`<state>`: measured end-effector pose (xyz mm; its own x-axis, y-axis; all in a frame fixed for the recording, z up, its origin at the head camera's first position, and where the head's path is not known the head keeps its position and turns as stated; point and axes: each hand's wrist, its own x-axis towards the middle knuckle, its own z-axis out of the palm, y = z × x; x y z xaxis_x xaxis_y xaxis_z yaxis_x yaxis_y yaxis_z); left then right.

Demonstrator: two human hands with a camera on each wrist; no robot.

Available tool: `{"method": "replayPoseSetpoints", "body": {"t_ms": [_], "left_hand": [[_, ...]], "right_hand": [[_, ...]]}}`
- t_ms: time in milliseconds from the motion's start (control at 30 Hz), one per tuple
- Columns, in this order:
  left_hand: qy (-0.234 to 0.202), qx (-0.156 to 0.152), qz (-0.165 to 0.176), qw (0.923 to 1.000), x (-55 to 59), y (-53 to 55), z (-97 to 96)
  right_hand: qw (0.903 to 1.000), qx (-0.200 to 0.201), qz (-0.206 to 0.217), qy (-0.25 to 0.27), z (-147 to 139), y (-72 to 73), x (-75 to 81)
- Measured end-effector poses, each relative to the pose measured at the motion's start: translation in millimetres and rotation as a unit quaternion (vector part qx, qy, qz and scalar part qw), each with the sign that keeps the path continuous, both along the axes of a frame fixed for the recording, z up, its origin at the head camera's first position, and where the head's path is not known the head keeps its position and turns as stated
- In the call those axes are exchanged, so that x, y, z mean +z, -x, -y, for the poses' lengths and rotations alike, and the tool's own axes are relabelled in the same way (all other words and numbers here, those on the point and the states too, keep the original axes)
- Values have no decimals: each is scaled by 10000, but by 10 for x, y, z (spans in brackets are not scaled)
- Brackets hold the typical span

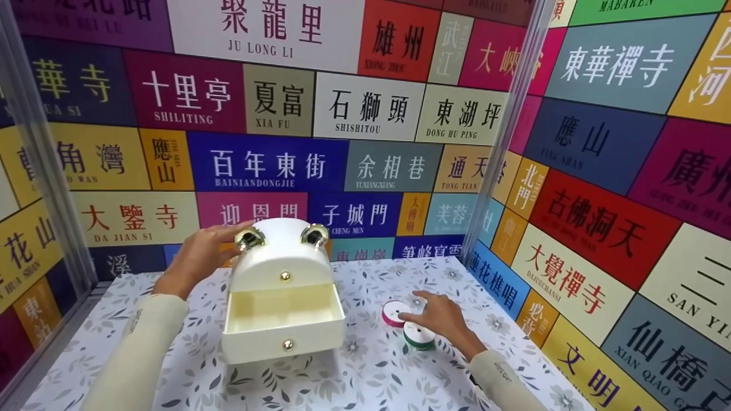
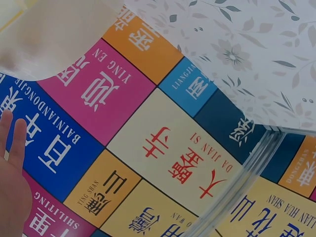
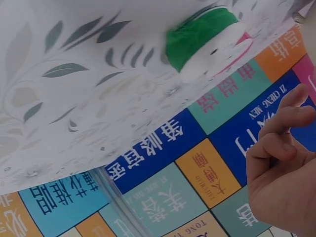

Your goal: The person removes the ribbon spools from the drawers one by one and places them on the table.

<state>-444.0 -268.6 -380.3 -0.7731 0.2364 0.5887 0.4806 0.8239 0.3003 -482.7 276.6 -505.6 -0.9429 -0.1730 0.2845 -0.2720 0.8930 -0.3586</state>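
Note:
A white box [image 1: 285,248] with two shiny frog-like eyes stands on the table, its lower drawer [image 1: 314,337] pulled out and showing a bare cream inside. My left hand [image 1: 200,257] reaches to the box's upper left, straight fingers at the left eye [image 1: 250,238]; the left wrist view catches part of that hand [image 2: 15,182] at its edge. To the right lie two ribbon spools, one pink [image 1: 390,314] and one green [image 1: 420,342]. Over them hovers my right hand [image 1: 442,317], fingers loosely bent and holding nothing. The right wrist view shows the green spool [image 3: 202,39] beyond the fingers [image 3: 276,145].
A leaf-patterned cloth [image 1: 365,377] covers the table. Walls of coloured panels with Chinese lettering [image 1: 268,162] rise behind and at both sides, with clear corner posts [image 1: 497,154]. Gold knobs [image 1: 288,345] stick out from the box's front.

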Motion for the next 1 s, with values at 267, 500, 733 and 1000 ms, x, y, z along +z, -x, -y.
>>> {"method": "replayPoseSetpoints", "body": {"t_ms": [267, 500, 733, 1000], "left_hand": [[-98, 34, 33, 9999, 4, 11, -5], [-7, 26, -59, 10000, -7, 18, 9], [69, -5, -155, 9999, -8, 18, 7], [67, -12, -176, 9998, -13, 11, 13]], "right_hand": [[9981, 475, -390, 59, 183, -62, 145], [9927, 914, -755, 235, 417, -163, 258], [9856, 1371, -832, 530, 673, -329, 387], [9724, 1928, -1150, 635, 987, -560, 542]]}}
